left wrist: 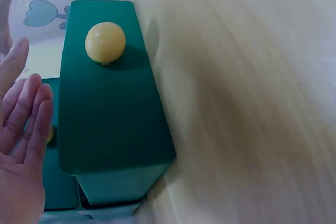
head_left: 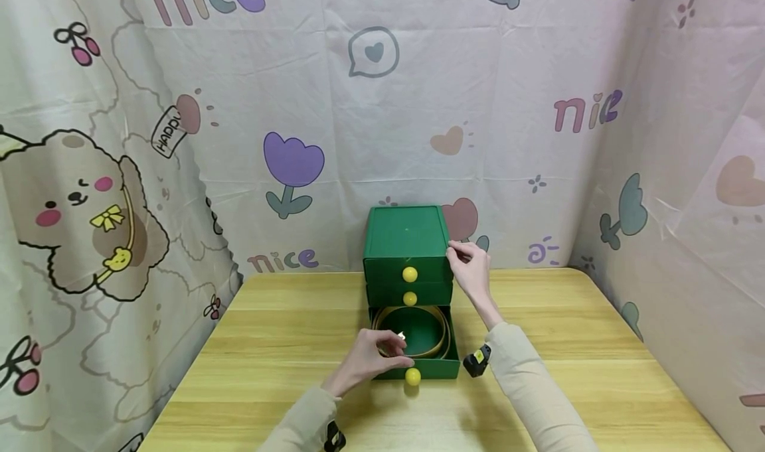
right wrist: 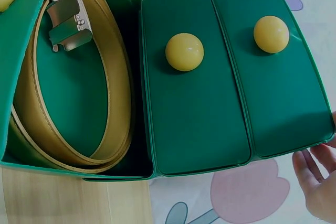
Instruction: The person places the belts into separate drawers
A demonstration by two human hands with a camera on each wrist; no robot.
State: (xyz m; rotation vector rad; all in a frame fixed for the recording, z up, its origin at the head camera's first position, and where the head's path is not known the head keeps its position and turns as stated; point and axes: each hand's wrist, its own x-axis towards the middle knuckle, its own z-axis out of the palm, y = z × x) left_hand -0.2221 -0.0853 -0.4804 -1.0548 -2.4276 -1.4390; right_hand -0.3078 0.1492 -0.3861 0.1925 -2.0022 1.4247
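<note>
A green drawer box with round yellow knobs stands on the table, its bottom drawer pulled out. Inside that drawer lies a coiled tan belt with a silver buckle. My left hand is over the drawer's front left part, its thumb near the front rim and left of the yellow knob. In the left wrist view its fingers are nearly straight and hold nothing. My right hand touches the upper right front corner of the box with its fingertips.
The two upper drawers, with yellow knobs on their fronts, are closed. A wooden table carries the box. A printed cloth hangs close behind it and along both sides.
</note>
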